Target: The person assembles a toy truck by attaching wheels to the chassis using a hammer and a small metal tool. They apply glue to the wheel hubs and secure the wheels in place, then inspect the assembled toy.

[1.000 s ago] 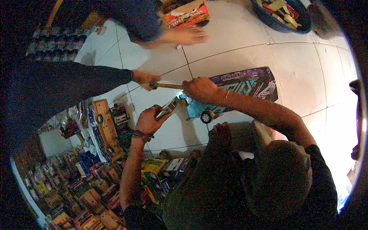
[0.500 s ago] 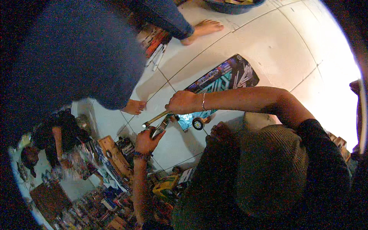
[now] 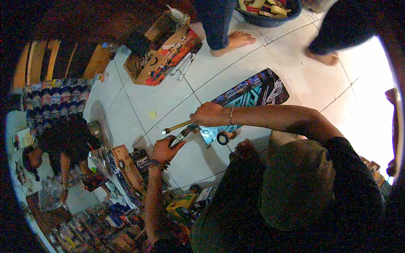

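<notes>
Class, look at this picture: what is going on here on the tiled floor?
A person sits over a blue-and-black toy bus lying on the white tiled floor. The right hand grips a slim wooden-handled tool beside the bus's wheel. The left hand holds a small silvery part near the tool's tip. Another person's bare foot stands nearby.

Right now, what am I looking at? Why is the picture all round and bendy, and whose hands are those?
The picture comes from a small camera worn on a person's head, looking down. Its lens sees very wide, so straight floor lines bend near the edge. There is no machine here, just two bare hands. The right hand holds a wooden stick. The left hand holds a small shiny piece; I cannot tell what it is. Between them, on the white tiled floor, lies a flat toy bus, black and blue, with a little wheel. Someone else's bare foot stands farther off, near a cardboard box.
</notes>
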`<action>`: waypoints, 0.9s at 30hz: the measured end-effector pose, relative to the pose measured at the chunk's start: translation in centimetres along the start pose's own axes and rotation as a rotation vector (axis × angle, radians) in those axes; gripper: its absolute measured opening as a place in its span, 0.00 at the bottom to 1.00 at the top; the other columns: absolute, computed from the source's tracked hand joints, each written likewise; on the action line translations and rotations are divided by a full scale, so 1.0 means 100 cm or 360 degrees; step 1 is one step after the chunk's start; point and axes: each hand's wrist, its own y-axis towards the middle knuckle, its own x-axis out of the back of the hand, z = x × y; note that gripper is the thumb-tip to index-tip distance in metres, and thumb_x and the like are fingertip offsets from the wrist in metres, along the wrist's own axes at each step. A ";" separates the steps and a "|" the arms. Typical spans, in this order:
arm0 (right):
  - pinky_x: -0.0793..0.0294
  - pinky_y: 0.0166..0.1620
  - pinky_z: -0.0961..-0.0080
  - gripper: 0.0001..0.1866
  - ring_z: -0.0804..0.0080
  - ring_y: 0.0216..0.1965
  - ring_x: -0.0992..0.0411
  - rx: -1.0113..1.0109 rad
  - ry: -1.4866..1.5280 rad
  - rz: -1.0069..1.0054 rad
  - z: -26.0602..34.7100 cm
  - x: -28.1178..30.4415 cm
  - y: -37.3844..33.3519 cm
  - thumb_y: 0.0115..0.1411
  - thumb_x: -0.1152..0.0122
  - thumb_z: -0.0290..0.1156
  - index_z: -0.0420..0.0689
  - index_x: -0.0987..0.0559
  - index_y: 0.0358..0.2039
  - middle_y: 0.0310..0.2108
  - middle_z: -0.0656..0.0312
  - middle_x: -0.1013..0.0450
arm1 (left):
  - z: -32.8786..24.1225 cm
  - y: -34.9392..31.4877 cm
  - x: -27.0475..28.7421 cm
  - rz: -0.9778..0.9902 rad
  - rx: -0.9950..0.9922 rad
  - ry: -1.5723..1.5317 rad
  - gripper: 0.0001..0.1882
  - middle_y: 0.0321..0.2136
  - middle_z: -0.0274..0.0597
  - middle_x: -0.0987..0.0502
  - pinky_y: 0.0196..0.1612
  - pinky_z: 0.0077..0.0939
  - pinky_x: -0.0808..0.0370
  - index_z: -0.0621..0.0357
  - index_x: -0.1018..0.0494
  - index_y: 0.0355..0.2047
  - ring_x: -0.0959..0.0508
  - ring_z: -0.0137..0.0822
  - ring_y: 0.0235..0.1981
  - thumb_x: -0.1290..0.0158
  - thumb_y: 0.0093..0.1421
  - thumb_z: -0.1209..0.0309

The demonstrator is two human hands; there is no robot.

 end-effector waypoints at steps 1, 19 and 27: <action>0.22 0.36 0.50 0.12 0.46 0.32 0.22 -0.0002 -0.0012 0.0023 0.000 0.001 -0.001 0.57 0.44 0.36 0.41 0.23 0.34 0.26 0.47 0.23 | 0.000 0.000 0.000 0.0007 0.0008 0.0010 0.29 0.22 0.53 0.21 0.33 0.45 0.22 0.59 0.22 0.31 0.19 0.54 0.27 0.43 0.56 0.42; 0.25 0.29 0.51 0.12 0.47 0.26 0.24 -0.0033 -0.0084 -0.0098 0.002 -0.010 -0.002 0.60 0.45 0.36 0.39 0.27 0.33 0.22 0.49 0.25 | 0.020 0.024 0.010 0.0075 -0.0334 0.0068 0.34 0.21 0.54 0.21 0.34 0.45 0.22 0.60 0.20 0.33 0.20 0.56 0.27 0.44 0.54 0.36; 0.23 0.31 0.50 0.13 0.47 0.28 0.22 -0.0127 -0.0133 0.0044 0.013 0.001 -0.002 0.61 0.50 0.33 0.36 0.26 0.39 0.24 0.47 0.24 | 0.030 0.034 0.010 0.0038 -0.0512 0.0151 0.32 0.19 0.50 0.22 0.31 0.43 0.21 0.60 0.21 0.32 0.19 0.54 0.24 0.44 0.55 0.39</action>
